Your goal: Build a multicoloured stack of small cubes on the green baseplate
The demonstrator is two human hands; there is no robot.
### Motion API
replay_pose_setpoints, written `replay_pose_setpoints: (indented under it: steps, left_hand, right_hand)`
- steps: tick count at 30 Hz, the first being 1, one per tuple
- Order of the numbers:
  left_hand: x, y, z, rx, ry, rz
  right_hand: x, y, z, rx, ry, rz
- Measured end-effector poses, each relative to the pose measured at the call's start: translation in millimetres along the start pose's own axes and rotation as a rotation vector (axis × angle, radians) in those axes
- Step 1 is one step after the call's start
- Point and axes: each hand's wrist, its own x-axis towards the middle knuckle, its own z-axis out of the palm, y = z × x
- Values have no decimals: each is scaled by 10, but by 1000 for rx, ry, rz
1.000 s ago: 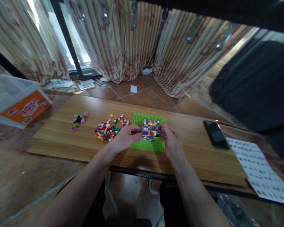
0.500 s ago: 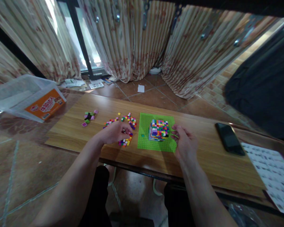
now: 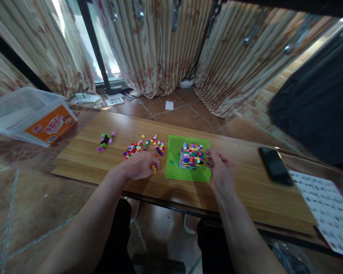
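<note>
A block-shaped stack of small multicoloured toy bricks (image 3: 192, 155) stands on a green studded baseplate (image 3: 174, 144). My right hand (image 3: 221, 167) is at the stack's right side, over the plate's right edge. Its fingers are curled together at the tips; what they hold, if anything, is too small to tell. My left hand (image 3: 143, 164) is down on the loose bricks left of the plate, fingers bent and closed, their tips hidden among the pieces. Yellow bricks (image 3: 154, 169) show by its fingertips. Behind it lie a mixed brick pile (image 3: 133, 149) and a curved scatter of bricks (image 3: 159, 145).
Larger pink, green and black bricks (image 3: 106, 141) lie farther left on the wooden table (image 3: 82, 160). A clear plastic bin (image 3: 31, 114) with an orange label stands at the far left. To the right are a black phone (image 3: 275, 166) and a printed sheet (image 3: 326, 209).
My left hand has lowered onto the loose bricks, and its fingers have closed together. Its wrist uncovers more of the pile behind. My right hand stays beside the stack.
</note>
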Motion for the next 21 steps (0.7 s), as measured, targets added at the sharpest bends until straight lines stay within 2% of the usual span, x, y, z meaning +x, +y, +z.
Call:
replay_pose_setpoints:
  steps: [2, 4, 6, 8, 11, 14, 17, 21]
  left_hand:
    - [17, 0, 9, -14, 19, 11]
    - [31, -6, 18, -28, 41, 15]
    - [37, -12, 23, -3, 67, -8]
    - [35, -14, 20, 56, 74, -37]
    - [37, -2, 11, 134, 73, -61]
    - [83, 51, 32, 155, 134, -53]
    - [183, 155, 103, 180, 218, -17]
    - [325, 292, 243, 206, 216, -24]
  right_hand:
    - [-30, -22, -2, -81, 41, -142]
    - [-91, -55, -4, -204, 63, -346]
    - [-168, -83, 0, -319, 25, -519]
    - [-232, -89, 12, -384, -35, -608]
    - [-266, -68, 32, -396, -72, -637]
    - [-248, -54, 33, -373, -66, -607]
    - [-233, -62, 25, -354, -66, -573]
    - [-232, -73, 21, -348, -64, -568]
